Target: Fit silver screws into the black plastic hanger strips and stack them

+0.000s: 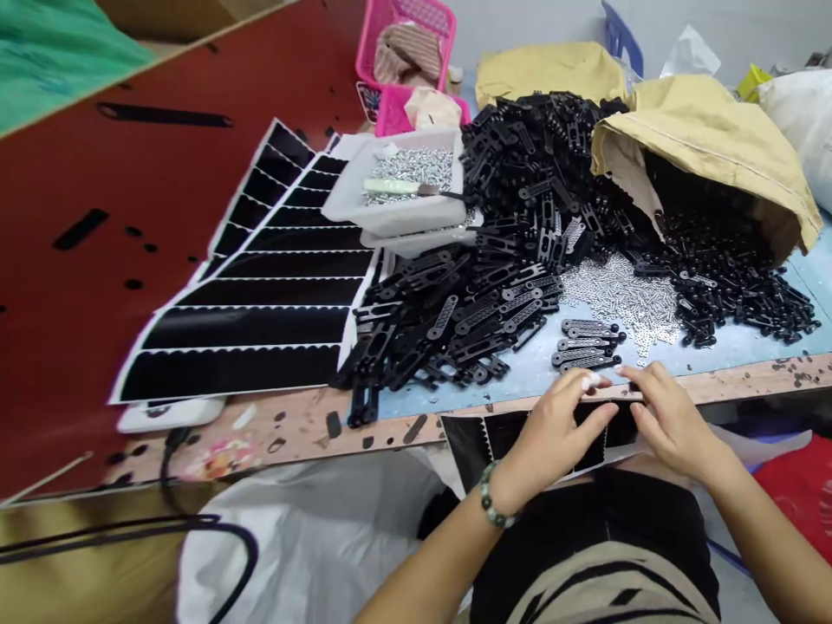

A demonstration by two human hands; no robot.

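Note:
Both my hands are at the table's front edge, above a black sticker sheet (503, 433) with scalloped cut lines that lies across my lap. My left hand (562, 425) has thumb and forefinger apart, with white wrapping on a fingertip. Opposite it, my right hand (672, 425) also has its thumb and forefinger spread, and its fingertips come near the left ones. Nothing held shows plainly between the fingers. Just beyond the fingertips lies a small row of black patterned strips (588, 344) with rounded ends.
Behind lie a heap of black plastic parts (468, 303), small silver pieces (624, 295) and a yellow sack (708, 130) spilling black bits. A white tub (396, 212) holds screws and a green-handled tool. More black sticker sheets (253, 325) lie left. A cable (175, 468) hangs over the edge.

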